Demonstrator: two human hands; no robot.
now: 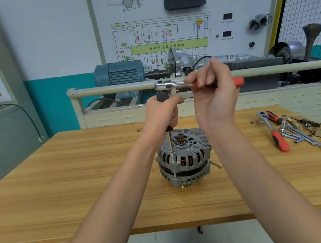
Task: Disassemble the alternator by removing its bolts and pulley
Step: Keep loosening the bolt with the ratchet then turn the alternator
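The grey alternator [185, 161] stands on the wooden table [82, 180] with its shaft end up and copper windings showing through the slots. A long socket driver shaft [171, 144] rises straight up from a bolt on the alternator's left rim. My left hand [161, 114] grips the black driver handle above that shaft. A chrome ratchet head [163, 86] sits on top of the handle. My right hand [214, 93] holds the ratchet's red handle [238, 81], which points right.
Another red-handled ratchet [274, 130], extension bars, sockets and small parts [304, 131] lie at the table's right. Behind the table stands a training bench with a cream rail [112, 89], a blue motor [119, 73] and a wiring board.
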